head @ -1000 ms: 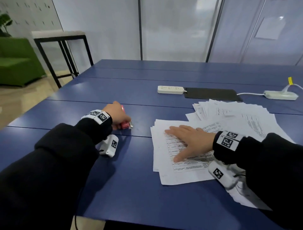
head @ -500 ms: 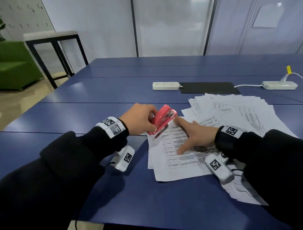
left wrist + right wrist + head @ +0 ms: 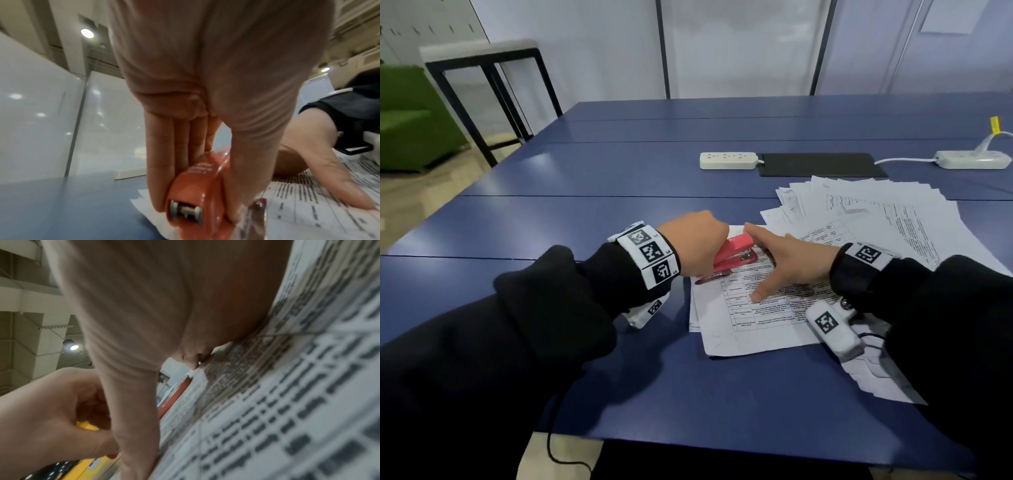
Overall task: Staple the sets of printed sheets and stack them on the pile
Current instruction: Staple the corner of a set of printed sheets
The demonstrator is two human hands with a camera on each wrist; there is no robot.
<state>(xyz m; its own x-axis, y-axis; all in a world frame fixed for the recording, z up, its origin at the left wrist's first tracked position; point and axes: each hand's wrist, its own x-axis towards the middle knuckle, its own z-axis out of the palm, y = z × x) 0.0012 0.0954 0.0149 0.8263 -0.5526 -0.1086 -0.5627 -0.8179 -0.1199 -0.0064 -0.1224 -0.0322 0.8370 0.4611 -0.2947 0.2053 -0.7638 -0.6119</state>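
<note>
A set of printed sheets (image 3: 753,322) lies on the blue table (image 3: 585,222) in front of me. My left hand (image 3: 695,245) grips a red stapler (image 3: 734,251) whose mouth sits over the set's far left corner; in the left wrist view the fingers and thumb clamp the stapler (image 3: 197,186) from both sides. My right hand (image 3: 787,263) lies flat on the set, fingers straight, pressing the paper (image 3: 287,402) down beside the stapler. A fanned pile of sheets (image 3: 876,219) spreads out behind and to the right.
Beyond the papers lie a white power strip (image 3: 727,160), a black mat (image 3: 820,164) and a second power strip (image 3: 974,159) with its cable. A black-framed stool (image 3: 489,68) and a green sofa (image 3: 410,116) stand off the table's left side.
My left hand carried the stapler from the bare table on the left over to the set's corner and lowered it onto the paper. The right hand stayed flat on the sheets.
</note>
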